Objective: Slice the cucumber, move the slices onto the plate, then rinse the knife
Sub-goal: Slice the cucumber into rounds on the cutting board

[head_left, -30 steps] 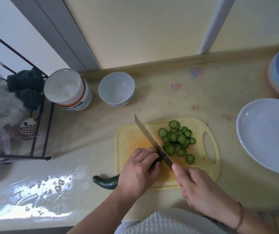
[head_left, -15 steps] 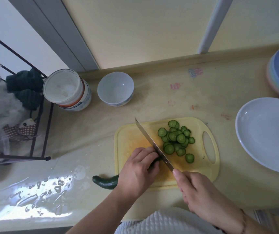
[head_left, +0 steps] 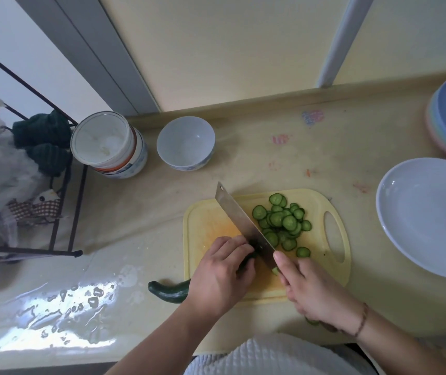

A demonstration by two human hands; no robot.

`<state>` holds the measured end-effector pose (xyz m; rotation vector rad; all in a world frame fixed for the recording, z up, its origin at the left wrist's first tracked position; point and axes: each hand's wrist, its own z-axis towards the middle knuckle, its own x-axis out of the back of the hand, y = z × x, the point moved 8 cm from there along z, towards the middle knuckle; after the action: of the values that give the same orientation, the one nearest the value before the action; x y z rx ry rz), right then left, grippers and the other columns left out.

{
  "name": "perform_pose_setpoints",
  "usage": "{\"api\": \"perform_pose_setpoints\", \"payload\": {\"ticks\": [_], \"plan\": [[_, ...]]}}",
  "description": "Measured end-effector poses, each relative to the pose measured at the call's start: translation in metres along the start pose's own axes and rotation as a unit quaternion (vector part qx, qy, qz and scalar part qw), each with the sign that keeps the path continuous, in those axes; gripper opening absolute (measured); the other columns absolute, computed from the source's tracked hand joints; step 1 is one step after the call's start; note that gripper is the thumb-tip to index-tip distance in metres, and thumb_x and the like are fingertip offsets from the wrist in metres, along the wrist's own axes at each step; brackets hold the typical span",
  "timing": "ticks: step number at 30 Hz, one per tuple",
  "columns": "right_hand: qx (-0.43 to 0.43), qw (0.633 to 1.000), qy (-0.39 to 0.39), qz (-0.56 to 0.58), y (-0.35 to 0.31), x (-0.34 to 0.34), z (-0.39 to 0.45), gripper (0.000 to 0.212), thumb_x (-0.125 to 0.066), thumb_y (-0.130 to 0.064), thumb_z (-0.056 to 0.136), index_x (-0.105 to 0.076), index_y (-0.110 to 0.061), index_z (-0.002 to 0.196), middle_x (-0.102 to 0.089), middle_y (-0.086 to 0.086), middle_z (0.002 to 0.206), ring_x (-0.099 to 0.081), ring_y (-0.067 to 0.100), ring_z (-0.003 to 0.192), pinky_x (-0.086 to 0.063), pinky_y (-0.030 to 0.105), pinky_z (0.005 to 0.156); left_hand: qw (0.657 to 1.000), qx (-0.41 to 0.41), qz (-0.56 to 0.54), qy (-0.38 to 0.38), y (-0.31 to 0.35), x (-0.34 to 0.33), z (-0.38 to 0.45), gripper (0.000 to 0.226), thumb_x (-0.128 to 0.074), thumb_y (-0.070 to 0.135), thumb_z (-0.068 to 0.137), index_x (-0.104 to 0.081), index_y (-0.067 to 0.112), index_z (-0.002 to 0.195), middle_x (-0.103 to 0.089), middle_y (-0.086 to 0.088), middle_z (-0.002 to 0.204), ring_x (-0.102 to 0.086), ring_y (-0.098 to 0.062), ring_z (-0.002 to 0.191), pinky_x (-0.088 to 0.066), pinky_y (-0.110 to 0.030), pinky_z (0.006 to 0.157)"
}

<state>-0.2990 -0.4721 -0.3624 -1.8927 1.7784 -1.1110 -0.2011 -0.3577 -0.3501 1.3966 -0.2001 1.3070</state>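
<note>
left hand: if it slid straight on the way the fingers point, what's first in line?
The knife blade: the left hand fingertips point right at its flat side, apparently almost touching. Beyond lie the cucumber slices.

On the cutting board (head_left: 208,220), the slices (head_left: 281,226) lay right of the left hand's fingers (head_left: 232,247), the plate (head_left: 427,215) farther right.

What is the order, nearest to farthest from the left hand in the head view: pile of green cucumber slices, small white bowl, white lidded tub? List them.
1. Pile of green cucumber slices, just right of the left hand, on the yellow cutting board.
2. Small white bowl, straight behind, near the wall.
3. White lidded tub, back left, beside the bowl.
</note>
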Motion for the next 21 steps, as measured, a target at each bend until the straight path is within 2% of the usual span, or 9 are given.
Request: {"api": "perform_pose_setpoints", "payload": {"ticks": [4, 10, 13, 17, 21], "plan": [[-0.011, 1.0, -0.017, 0.023, -0.004, 0.007, -0.003, 0.055, -0.027, -0.056, 0.095, -0.04, -0.011, 0.066, -0.03, -0.005, 0.041, -0.028, 0.01, 0.031, -0.024, 0.018, 0.034, 1.0, 0.002, 0.008, 0.007, 0.0, 0.001, -0.001, 0.017, -0.079, 0.008, 0.083, -0.074, 0.007, 0.1, -0.069, -0.002, 0.105, -0.062, -0.019, 0.095, -0.05, -0.023, 0.091], [0.03, 0.999, 0.006, -0.007, -0.015, 0.002, -0.016, 0.06, -0.027, -0.066, 0.085, -0.039, -0.011, 0.063, -0.033, -0.004, 0.04, -0.03, 0.007, 0.034, -0.025, 0.016, 0.038, 1.0, -0.004, 0.011, 0.016, 0.0, 0.0, -0.002, 0.021, -0.082, 0.003, 0.078, -0.073, 0.006, 0.097, -0.069, -0.002, 0.103, -0.062, -0.018, 0.094, -0.05, -0.023, 0.089], [0.038, 0.999, 0.008, -0.007, -0.015, 0.0, -0.024, 0.07, -0.027, -0.07, 0.081, -0.037, -0.003, 0.066, -0.033, -0.004, 0.043, -0.03, 0.008, 0.036, -0.026, 0.018, 0.041, 1.0, -0.001, 0.007, 0.02, -0.001, 0.0, -0.002, 0.019, -0.082, 0.002, 0.078, -0.073, 0.006, 0.095, -0.07, -0.001, 0.101, -0.062, -0.018, 0.092, -0.048, -0.019, 0.09], [0.037, 0.999, 0.011, 0.007, -0.014, 0.0, -0.028, 0.075, -0.028, -0.073, 0.077, -0.038, 0.001, 0.07, -0.034, -0.003, 0.045, -0.031, 0.007, 0.036, -0.025, 0.013, 0.039, 1.0, -0.004, 0.007, 0.018, 0.0, 0.0, -0.001, 0.019, -0.081, 0.001, 0.077, -0.073, 0.006, 0.094, -0.07, 0.0, 0.101, -0.062, -0.017, 0.092, -0.046, -0.018, 0.091], [0.039, 0.999, 0.015, 0.021, -0.007, -0.001, -0.028, 0.078, -0.03, -0.077, 0.077, -0.038, 0.001, 0.07, -0.032, 0.001, 0.05, -0.03, 0.012, 0.043, -0.026, 0.022, 0.044, 1.0, -0.007, 0.005, 0.022, 0.001, 0.001, 0.0, 0.018, -0.081, 0.001, 0.078, -0.074, 0.007, 0.093, -0.07, 0.001, 0.101, -0.062, -0.017, 0.092, -0.047, -0.017, 0.092]]}}
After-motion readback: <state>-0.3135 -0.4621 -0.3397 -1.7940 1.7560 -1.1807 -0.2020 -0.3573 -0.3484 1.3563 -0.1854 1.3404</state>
